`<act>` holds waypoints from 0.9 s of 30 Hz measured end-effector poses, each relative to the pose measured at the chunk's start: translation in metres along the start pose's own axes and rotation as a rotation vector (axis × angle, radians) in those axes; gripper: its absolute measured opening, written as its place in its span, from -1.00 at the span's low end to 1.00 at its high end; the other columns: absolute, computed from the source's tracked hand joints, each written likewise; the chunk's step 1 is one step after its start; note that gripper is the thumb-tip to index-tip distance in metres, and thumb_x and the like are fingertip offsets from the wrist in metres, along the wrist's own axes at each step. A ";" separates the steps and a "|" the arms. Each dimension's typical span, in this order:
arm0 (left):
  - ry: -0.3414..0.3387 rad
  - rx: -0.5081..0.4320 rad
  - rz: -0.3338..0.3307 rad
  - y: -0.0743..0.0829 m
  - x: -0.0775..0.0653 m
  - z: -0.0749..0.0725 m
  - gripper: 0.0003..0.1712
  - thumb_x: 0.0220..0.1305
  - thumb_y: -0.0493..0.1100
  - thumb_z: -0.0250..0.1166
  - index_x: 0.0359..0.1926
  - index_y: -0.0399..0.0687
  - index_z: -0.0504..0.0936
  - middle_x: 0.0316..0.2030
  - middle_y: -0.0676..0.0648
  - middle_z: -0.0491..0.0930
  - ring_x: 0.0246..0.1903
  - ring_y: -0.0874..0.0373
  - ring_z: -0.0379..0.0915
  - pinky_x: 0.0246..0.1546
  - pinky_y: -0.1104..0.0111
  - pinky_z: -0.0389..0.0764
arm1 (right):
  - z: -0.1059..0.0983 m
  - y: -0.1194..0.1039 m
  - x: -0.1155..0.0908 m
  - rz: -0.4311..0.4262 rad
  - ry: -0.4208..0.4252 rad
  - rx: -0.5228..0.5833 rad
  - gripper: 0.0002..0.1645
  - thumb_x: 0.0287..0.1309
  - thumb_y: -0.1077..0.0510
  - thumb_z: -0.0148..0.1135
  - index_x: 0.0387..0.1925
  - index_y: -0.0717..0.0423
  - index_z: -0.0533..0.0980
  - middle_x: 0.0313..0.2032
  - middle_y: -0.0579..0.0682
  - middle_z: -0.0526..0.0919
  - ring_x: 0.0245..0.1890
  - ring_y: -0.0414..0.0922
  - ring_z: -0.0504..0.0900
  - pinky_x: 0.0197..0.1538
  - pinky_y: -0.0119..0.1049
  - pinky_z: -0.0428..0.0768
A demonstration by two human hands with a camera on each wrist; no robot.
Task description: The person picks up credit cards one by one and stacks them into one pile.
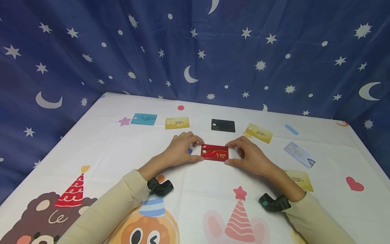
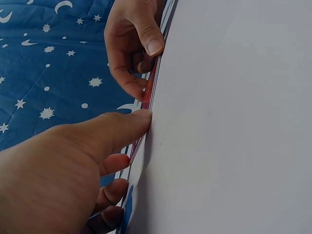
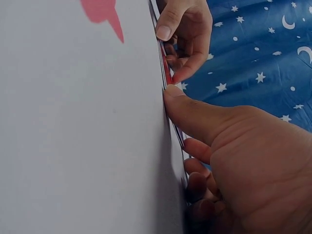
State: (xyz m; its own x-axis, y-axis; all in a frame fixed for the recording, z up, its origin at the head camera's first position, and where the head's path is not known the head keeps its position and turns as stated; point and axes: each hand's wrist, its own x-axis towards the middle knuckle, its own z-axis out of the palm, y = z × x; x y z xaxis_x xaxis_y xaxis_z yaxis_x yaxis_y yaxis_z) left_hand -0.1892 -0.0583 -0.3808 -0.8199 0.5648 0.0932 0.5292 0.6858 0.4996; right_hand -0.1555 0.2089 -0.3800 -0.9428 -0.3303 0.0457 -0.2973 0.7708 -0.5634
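Observation:
A red VIP card (image 1: 214, 153) with gold lettering lies flat at the middle of the table, seen nearly edge-on as a thin red strip in both wrist views. My left hand (image 1: 180, 149) pinches its left end, thumb at the near corner and index finger at the far one. At the right end, my right hand (image 1: 252, 156) grips in the same way with thumb and index finger. Behind the red card lie a black VIP card (image 1: 223, 125) and a gold card (image 1: 177, 123). Another gold card (image 1: 259, 133) is beyond the right hand.
Far left on the table is a teal VIP card (image 1: 144, 119). To the right lie a silvery card (image 1: 300, 155) and a gold card (image 1: 298, 179), the latter partly hidden by the right forearm. A white printed cloth (image 1: 195, 210) covers the table; a starry blue curtain (image 1: 170, 40) stands behind.

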 end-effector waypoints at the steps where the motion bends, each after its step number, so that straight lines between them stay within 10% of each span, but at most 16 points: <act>1: -0.001 0.001 0.000 0.000 0.000 0.000 -0.44 -0.01 0.06 0.47 0.05 0.04 0.59 -0.27 0.08 0.43 -0.16 0.14 0.30 -0.21 0.25 0.25 | 0.000 0.000 0.000 -0.002 0.001 -0.006 -0.31 -0.16 -0.04 0.55 0.07 0.02 0.54 -0.24 -0.06 0.43 -0.37 -0.13 0.38 -0.37 -0.27 0.46; 27: -0.006 -0.008 -0.005 0.000 0.000 0.001 -0.43 -0.01 0.06 0.47 0.06 0.05 0.58 -0.26 0.08 0.43 -0.15 0.14 0.30 -0.18 0.24 0.25 | -0.001 0.001 -0.001 -0.016 0.006 -0.009 -0.30 -0.18 -0.04 0.56 0.06 0.03 0.55 -0.22 -0.05 0.46 -0.38 -0.13 0.39 -0.36 -0.27 0.47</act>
State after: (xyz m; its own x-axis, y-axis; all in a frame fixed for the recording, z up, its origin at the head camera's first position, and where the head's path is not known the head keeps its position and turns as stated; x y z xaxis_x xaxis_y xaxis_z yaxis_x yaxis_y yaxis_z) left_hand -0.1892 -0.0586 -0.3815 -0.8210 0.5645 0.0857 0.5236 0.6845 0.5072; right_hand -0.1553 0.2101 -0.3794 -0.9386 -0.3398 0.0597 -0.3141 0.7700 -0.5554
